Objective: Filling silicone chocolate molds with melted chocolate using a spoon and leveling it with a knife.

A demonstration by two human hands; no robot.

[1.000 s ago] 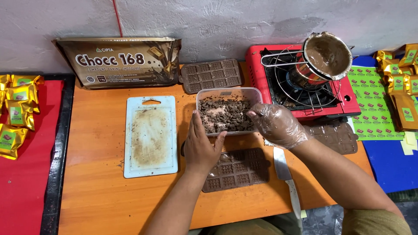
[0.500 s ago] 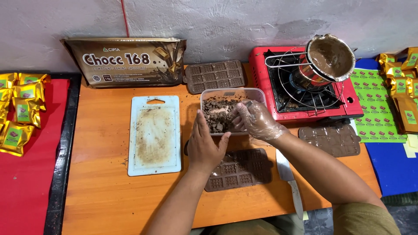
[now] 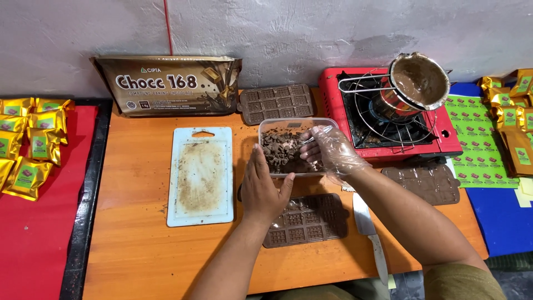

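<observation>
A clear plastic tub (image 3: 277, 125) of chopped brown chocolate pieces (image 3: 280, 151) stands in the middle of the orange table (image 3: 133, 250). My bare left hand (image 3: 262, 186) grips the tub's near left edge. My right hand (image 3: 328, 151), in a thin clear plastic glove, reaches into the tub from the right with its fingers curled among the pieces. Just below the tub lies a brown silicone bar mould (image 3: 308, 220), partly under my left wrist.
A stained white cutting board (image 3: 201, 175) lies left of the tub, a knife (image 3: 369, 233) under my right forearm. Behind are a big brown chocolate bag (image 3: 166, 84), another mould (image 3: 276, 102) and a red gas stove (image 3: 388, 119) with a pot (image 3: 417, 82). A third mould (image 3: 427, 182) lies right. Gold packets (image 3: 30, 144) sit left.
My gloved right hand has moved from the tub's right rim down into the chocolate pieces. My left hand has kept its hold on the tub's near edge.
</observation>
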